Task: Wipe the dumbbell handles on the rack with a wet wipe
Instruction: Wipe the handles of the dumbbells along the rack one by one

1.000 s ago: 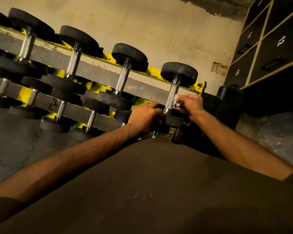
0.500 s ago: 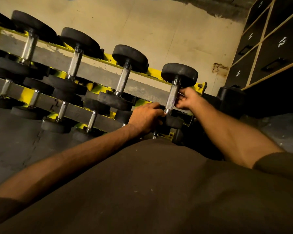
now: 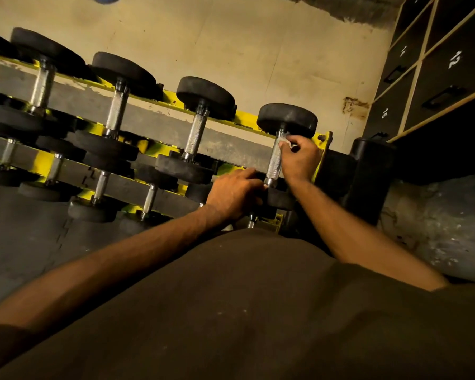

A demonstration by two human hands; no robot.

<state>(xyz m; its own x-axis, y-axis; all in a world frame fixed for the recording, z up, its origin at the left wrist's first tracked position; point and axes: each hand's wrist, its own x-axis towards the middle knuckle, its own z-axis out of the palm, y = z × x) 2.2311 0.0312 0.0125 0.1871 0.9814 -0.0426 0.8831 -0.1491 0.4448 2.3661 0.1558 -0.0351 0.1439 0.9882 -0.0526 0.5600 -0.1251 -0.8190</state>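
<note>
At handle [image 3: 274, 163], wipe [image 3: 284, 139] in right hand [image 3: 300, 157] (left hand [image 3: 232, 192] gripping weight [image 3: 281, 200])

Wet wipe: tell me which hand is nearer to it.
Right. The right hand pinches the wet wipe against the top of the rightmost dumbbell's handle; the left hand holds that dumbbell's near head, below the wipe.

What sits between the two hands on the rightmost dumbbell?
Head view: only the bare knurled handle. The right hand holds the wipe against its far end; the left hand holds the near weight head.
</note>
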